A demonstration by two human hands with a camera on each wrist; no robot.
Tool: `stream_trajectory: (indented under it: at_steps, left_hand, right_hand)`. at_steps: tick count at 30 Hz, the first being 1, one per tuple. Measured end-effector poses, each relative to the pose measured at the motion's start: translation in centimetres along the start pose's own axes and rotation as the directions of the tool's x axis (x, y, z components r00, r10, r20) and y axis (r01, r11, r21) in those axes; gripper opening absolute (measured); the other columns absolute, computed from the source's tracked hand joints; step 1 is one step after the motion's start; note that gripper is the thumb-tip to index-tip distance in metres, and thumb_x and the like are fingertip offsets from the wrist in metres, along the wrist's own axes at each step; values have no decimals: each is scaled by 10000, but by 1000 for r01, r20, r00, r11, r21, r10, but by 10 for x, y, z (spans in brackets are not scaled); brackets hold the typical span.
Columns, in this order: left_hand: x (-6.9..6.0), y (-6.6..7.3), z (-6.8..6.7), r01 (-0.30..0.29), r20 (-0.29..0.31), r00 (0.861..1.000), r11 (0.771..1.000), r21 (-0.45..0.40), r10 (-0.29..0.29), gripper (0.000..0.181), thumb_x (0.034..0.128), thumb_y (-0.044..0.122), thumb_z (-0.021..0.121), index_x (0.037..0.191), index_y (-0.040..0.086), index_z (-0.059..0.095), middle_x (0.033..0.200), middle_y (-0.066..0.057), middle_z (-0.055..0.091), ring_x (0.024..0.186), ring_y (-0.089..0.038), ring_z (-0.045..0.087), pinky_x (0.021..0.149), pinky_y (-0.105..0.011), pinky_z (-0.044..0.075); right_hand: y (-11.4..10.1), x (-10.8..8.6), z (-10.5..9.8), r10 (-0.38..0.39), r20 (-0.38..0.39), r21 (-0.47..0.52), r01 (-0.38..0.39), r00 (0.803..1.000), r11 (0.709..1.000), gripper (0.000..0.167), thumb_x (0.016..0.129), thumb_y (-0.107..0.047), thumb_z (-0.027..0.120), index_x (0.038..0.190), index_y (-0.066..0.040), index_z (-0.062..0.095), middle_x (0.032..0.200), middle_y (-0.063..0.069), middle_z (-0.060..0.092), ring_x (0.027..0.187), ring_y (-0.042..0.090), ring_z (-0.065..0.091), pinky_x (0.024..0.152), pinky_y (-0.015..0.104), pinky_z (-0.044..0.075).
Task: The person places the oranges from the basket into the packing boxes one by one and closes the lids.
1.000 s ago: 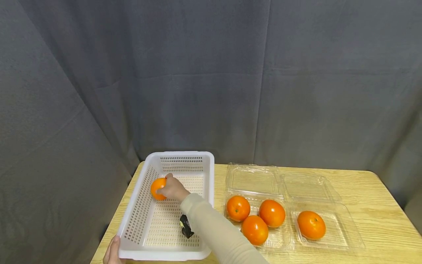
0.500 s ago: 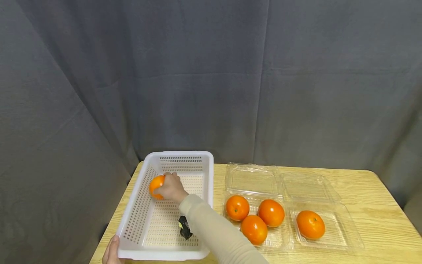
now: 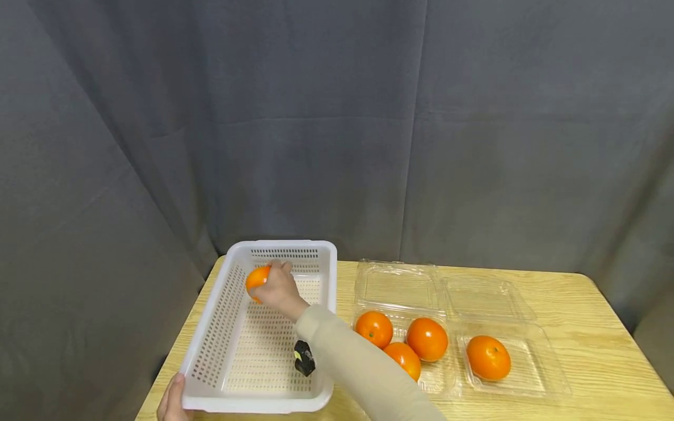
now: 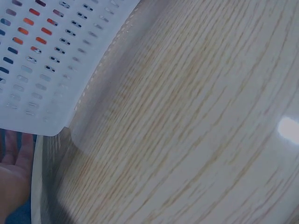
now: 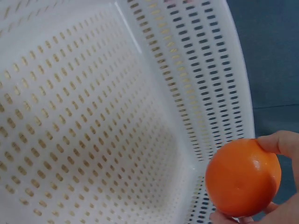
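Note:
An orange fruit (image 3: 257,279) is gripped by my right hand (image 3: 280,290) inside the white perforated basket (image 3: 333,292), near its far left part. In the right wrist view, the thumb and fingers of my right hand (image 5: 287,186) curl round the fruit (image 5: 240,179), beside the basket's slotted wall (image 5: 205,70). My left hand (image 3: 174,400) touches the near left corner of the basket. The left wrist view shows my left hand (image 4: 14,172) just below the basket's corner (image 4: 37,119), fingers fairly straight.
Right of the basket, an open clear container (image 3: 400,286) holds three orange fruits (image 3: 427,340). Another open clear container (image 3: 526,365) beside it holds one fruit (image 3: 488,358). A black wrist device (image 3: 304,358) shows under the right sleeve (image 3: 363,362). Grey curtains (image 3: 316,146) hang behind the wooden table (image 3: 595,339).
My right hand has moved the gripped fruit up and away, towards the basket's far end. My left hand stays at the corner, and the whole head view has shifted slightly.

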State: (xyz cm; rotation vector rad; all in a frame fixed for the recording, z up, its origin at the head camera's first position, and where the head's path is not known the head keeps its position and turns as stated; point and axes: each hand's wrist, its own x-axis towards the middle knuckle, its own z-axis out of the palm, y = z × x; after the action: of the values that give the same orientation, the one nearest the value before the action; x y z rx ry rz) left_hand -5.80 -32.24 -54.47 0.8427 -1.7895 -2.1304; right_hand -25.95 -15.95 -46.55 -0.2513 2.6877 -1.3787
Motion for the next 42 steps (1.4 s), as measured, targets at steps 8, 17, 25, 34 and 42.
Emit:
stream_trajectory:
  at_steps: [8,17,25,34,42]
  left_hand:
    - [2,-3,0,-17,-11,1000,999,32,18,489,1032,513,378,1338,176,556,925,283,616,883,99,571,755,-134,420]
    - [16,-25,-6,-2,-18,1000,1000,31,3,443,1027,536,380,1297,260,599,941,282,627,887,79,587,761,-150,437]
    - [37,-48,-11,91,-74,994,994,56,-86,499,1000,621,371,1311,274,550,1011,256,638,927,85,575,786,-151,426]
    - [3,-16,3,-10,-22,1000,999,-38,9,240,1025,495,430,1072,355,620,892,284,628,843,99,591,736,-135,445]
    - [26,-38,-13,62,-29,998,998,19,-62,453,1013,583,378,1325,297,538,963,297,611,900,103,569,797,-169,424]
  right_hand:
    - [-6,-8,-18,-11,-41,18,12,999,1000,648,748,-260,829,1287,-64,527,1183,132,408,1013,275,514,767,343,520]
    - [-6,-27,-41,-114,-11,9,114,993,993,652,762,-281,797,1316,-73,524,1177,93,420,1029,222,476,741,293,479]
    - [-11,-53,-59,-238,14,-2,238,971,971,629,752,-213,787,1316,-80,544,1228,67,431,1034,180,465,767,241,466]
    - [-4,-89,-82,-342,55,55,340,938,939,646,759,-201,774,1347,-154,513,1255,12,414,1056,150,495,838,257,484]
    - [14,-117,-103,-385,54,44,383,921,923,671,764,-192,783,1369,-194,492,1306,8,397,1100,168,522,913,337,489]
